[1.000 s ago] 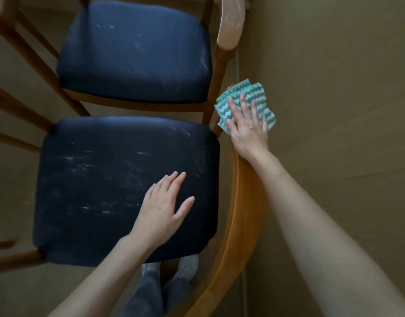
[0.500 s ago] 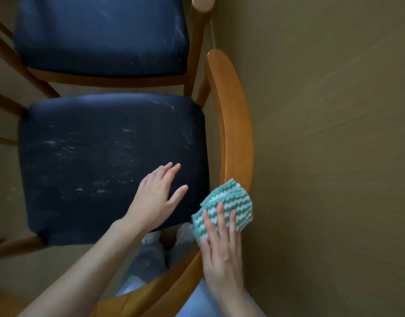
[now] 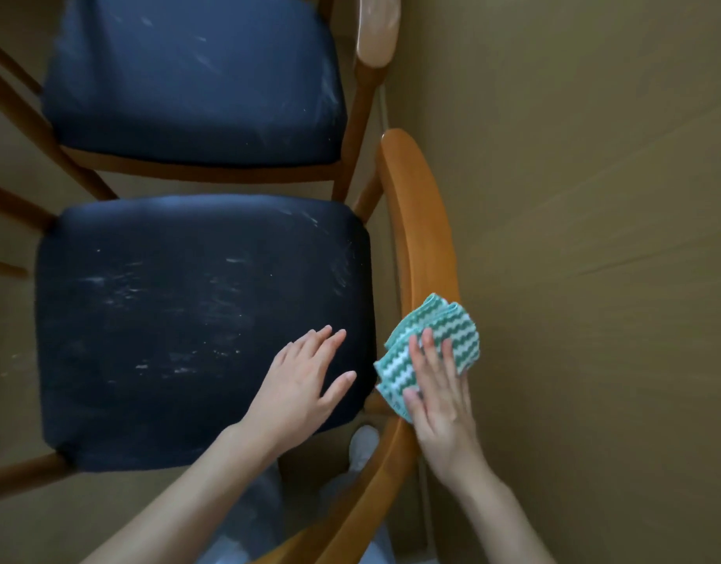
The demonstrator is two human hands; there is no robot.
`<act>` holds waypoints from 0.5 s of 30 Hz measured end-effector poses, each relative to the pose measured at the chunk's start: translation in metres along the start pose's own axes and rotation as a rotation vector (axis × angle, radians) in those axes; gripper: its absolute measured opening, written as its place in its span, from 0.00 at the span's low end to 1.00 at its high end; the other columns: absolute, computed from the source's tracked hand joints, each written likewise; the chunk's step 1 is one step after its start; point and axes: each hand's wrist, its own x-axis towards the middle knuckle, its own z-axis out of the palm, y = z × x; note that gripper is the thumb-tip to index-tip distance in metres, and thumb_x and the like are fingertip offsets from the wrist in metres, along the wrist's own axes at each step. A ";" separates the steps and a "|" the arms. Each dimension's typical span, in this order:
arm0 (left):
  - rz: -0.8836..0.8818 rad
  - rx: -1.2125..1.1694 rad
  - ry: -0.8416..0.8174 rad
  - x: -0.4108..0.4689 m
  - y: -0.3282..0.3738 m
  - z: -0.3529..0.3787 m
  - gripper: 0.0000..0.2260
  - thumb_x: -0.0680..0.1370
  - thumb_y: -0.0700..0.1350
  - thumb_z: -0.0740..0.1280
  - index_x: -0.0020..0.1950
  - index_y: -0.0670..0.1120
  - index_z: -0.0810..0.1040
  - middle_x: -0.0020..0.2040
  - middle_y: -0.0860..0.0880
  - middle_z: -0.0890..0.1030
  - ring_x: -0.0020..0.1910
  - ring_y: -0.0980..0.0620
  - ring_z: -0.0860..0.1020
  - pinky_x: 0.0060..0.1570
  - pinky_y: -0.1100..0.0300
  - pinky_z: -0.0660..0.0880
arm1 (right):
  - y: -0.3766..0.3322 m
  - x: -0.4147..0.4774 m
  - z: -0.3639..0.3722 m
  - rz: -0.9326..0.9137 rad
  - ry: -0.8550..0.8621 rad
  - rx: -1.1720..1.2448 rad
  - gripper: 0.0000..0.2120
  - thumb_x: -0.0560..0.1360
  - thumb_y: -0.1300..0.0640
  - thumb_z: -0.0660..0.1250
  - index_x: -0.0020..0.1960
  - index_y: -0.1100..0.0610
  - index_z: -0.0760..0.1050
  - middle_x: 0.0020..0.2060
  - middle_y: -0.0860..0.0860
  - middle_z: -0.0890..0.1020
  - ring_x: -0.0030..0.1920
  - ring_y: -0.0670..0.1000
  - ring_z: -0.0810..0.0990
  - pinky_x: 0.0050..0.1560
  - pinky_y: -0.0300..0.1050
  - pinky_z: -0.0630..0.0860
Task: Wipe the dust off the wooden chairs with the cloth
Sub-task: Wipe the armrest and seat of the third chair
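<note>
One green-and-white cloth (image 3: 432, 343) is pressed flat on the near chair's curved back rail (image 3: 420, 238) by the right hand (image 3: 440, 409), fingers straight, slightly apart. Left hand (image 3: 302, 388) is laid, fingers extended, on the dusty dark seat (image 3: 167, 319).

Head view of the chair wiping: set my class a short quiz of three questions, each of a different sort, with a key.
1. True or false: the right hand presses the cloth flat against the near chair's curved back rail.
2. Multiple choice: the left hand is A) gripping a chair leg, B) spread open over the near chair's dark seat, C) holding a second cloth.
3. Short answer: how many chairs have pale streaks on their seats?
Key: 1 true; 2 B; 3 two.
</note>
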 end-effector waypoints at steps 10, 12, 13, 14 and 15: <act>-0.074 -0.084 0.097 0.022 -0.004 0.003 0.41 0.65 0.68 0.33 0.77 0.56 0.48 0.77 0.56 0.51 0.76 0.58 0.48 0.72 0.63 0.44 | -0.022 0.190 -0.090 -0.235 -0.037 -0.396 0.25 0.83 0.50 0.49 0.77 0.44 0.43 0.76 0.41 0.41 0.74 0.43 0.35 0.74 0.53 0.39; -0.108 -0.108 0.138 0.026 -0.009 0.001 0.41 0.65 0.68 0.33 0.77 0.56 0.48 0.77 0.55 0.51 0.76 0.58 0.49 0.72 0.62 0.45 | -0.035 0.222 -0.096 -0.263 -0.026 -0.453 0.26 0.82 0.48 0.49 0.77 0.44 0.43 0.76 0.42 0.41 0.75 0.45 0.37 0.74 0.55 0.41; -0.124 -0.118 0.154 0.027 -0.013 0.000 0.40 0.66 0.68 0.33 0.77 0.56 0.48 0.77 0.55 0.52 0.75 0.57 0.49 0.72 0.62 0.45 | -0.041 0.236 -0.096 -0.271 -0.019 -0.483 0.26 0.82 0.48 0.49 0.77 0.45 0.43 0.76 0.43 0.42 0.76 0.46 0.37 0.73 0.55 0.41; -0.134 -0.130 0.168 0.029 -0.015 -0.001 0.39 0.67 0.68 0.35 0.77 0.55 0.48 0.77 0.55 0.52 0.75 0.57 0.50 0.72 0.62 0.45 | -0.047 0.249 -0.097 -0.280 -0.009 -0.515 0.26 0.82 0.48 0.49 0.77 0.45 0.44 0.77 0.44 0.42 0.76 0.47 0.38 0.73 0.56 0.42; -0.140 -0.141 0.180 0.030 -0.018 -0.003 0.37 0.70 0.68 0.37 0.77 0.55 0.49 0.77 0.55 0.52 0.75 0.57 0.50 0.72 0.62 0.45 | -0.052 0.260 -0.097 -0.295 0.005 -0.555 0.25 0.82 0.49 0.50 0.77 0.46 0.46 0.77 0.45 0.44 0.76 0.48 0.39 0.73 0.56 0.43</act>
